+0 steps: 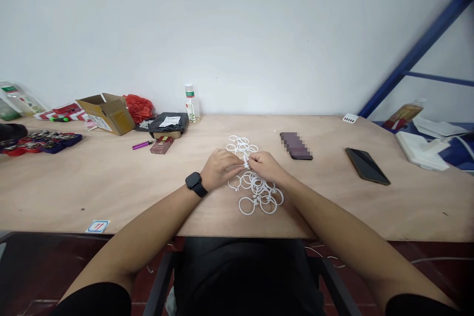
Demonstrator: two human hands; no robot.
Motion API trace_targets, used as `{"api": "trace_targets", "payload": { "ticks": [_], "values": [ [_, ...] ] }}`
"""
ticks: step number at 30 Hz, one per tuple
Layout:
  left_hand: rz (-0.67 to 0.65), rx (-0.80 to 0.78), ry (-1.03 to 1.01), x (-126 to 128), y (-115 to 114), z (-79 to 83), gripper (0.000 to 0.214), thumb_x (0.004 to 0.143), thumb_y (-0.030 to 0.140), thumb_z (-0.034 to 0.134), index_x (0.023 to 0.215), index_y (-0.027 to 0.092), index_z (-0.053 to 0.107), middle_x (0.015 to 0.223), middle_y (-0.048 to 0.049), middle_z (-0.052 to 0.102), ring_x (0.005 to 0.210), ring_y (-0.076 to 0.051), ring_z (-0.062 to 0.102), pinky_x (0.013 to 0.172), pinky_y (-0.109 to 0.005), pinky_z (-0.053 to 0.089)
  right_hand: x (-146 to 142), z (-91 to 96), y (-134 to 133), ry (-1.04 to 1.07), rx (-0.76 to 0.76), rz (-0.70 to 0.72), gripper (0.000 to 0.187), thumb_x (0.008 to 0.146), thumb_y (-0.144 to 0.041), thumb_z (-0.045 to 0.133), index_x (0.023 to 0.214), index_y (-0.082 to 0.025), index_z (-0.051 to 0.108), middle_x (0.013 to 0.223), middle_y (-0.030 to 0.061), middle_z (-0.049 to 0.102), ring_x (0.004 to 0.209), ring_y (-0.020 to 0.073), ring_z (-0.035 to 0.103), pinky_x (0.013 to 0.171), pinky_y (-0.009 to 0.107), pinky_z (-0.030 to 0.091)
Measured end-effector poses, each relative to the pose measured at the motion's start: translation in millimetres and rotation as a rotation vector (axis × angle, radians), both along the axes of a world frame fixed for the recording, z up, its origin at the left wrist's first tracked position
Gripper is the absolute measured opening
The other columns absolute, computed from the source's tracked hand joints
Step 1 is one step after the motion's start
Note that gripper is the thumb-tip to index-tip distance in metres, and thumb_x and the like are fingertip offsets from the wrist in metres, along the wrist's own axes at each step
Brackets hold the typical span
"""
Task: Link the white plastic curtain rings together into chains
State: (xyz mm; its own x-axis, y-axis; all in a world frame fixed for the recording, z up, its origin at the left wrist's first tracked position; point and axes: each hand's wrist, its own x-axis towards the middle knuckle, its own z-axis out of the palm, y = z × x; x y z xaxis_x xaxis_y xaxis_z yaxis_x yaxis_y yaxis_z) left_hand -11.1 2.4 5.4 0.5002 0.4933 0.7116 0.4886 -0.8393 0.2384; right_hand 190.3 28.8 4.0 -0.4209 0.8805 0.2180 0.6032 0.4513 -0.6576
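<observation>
My left hand [221, 167], with a black watch [196, 183] on its wrist, pinches a white plastic ring [246, 160], which looks like a curtain ring with a small tab. From the other side my right hand [265, 166] is closed on the same ring. Fingers cover most of it, so its exact state is hidden. Nearer to me, just below the hands, lies a tangled heap of white rings [261, 187]. Beyond my fingertips several more white rings [242, 148] form a looser group on the wooden table [122, 182].
Two phones, one purple and pixelated [296, 146], one dark [366, 165], lie to the right. At the left back are a cardboard box [120, 116], a black package [168, 123], a bottle [190, 106], a maroon pack [162, 145] and a purple lighter [141, 145].
</observation>
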Motion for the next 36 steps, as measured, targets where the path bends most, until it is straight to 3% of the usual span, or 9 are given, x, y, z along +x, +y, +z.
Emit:
{"api": "trace_targets", "payload": {
  "ticks": [7, 11, 15, 18, 23, 36],
  "values": [
    [0.022, -0.017, -0.003, 0, -1, 0.7, 0.020, 0.088, 0.040, 0.062, 0.094, 0.022, 0.069, 0.091, -0.0045, 0.074, 0.087, -0.017, 0.065, 0.082, -0.035, 0.046, -1, -0.3, 0, 0.003, -0.008, 0.021, 0.028, 0.077, -0.027, 0.043, 0.051, -0.019, 0.038, 0.050, -0.0043, 0.037, 0.051, 0.0098, 0.038, 0.048, 0.022, 0.025],
    [0.027, -0.010, 0.002, 1, -2, 0.9, 0.016, 0.090, 0.035, 0.059, 0.088, 0.022, 0.068, 0.087, -0.0025, 0.074, 0.083, -0.016, 0.066, 0.080, -0.035, 0.045, -1, -3.3, 0, -0.032, 0.001, 0.018, 0.030, 0.081, -0.027, 0.045, 0.053, -0.018, 0.050, 0.050, -0.0039, 0.045, 0.050, 0.0100, 0.044, 0.048, 0.022, 0.028],
    [0.091, 0.008, -0.051, 0, 0, -0.1, 0.014, 0.090, 0.032, 0.060, 0.088, 0.021, 0.068, 0.085, -0.0023, 0.074, 0.080, -0.015, 0.066, 0.078, -0.033, 0.045, 1, 0.5, -2, 0.035, 0.133, -0.045, 0.019, 0.083, -0.031, 0.057, 0.078, -0.018, 0.070, 0.071, 0.0008, 0.067, 0.065, 0.0136, 0.058, 0.057, 0.023, 0.040],
    [0.122, 0.007, -0.073, -1, 3, -1.2, 0.014, 0.091, 0.031, 0.059, 0.088, 0.021, 0.067, 0.086, -0.0024, 0.074, 0.079, -0.015, 0.067, 0.077, -0.033, 0.044, 0, 5.8, -6, 0.149, 0.293, -0.038, 0.018, 0.084, -0.030, 0.061, 0.092, -0.019, 0.073, 0.083, 0.0045, 0.071, 0.070, 0.0151, 0.060, 0.064, 0.026, 0.045],
    [0.134, -0.011, -0.068, -1, 3, -1.6, 0.016, 0.092, 0.033, 0.058, 0.088, 0.021, 0.067, 0.087, -0.0024, 0.074, 0.080, -0.015, 0.066, 0.077, -0.033, 0.044, -3, 8.1, -13, 0.240, 0.391, 0.105, 0.015, 0.088, -0.028, 0.059, 0.088, -0.021, 0.073, 0.077, 0.0033, 0.070, 0.067, 0.0150, 0.061, 0.066, 0.028, 0.047],
    [0.150, -0.033, -0.046, -1, 1, -3.5, 0.017, 0.093, 0.030, 0.056, 0.085, 0.020, 0.066, 0.084, -0.0022, 0.074, 0.079, -0.016, 0.066, 0.079, -0.034, 0.043, -5, 2.6, -14, 0.210, 0.521, 0.132, 0.016, 0.089, -0.025, 0.057, 0.081, -0.019, 0.069, 0.069, 0.0019, 0.066, 0.064, 0.0136, 0.058, 0.062, 0.026, 0.044]
  ]
}}
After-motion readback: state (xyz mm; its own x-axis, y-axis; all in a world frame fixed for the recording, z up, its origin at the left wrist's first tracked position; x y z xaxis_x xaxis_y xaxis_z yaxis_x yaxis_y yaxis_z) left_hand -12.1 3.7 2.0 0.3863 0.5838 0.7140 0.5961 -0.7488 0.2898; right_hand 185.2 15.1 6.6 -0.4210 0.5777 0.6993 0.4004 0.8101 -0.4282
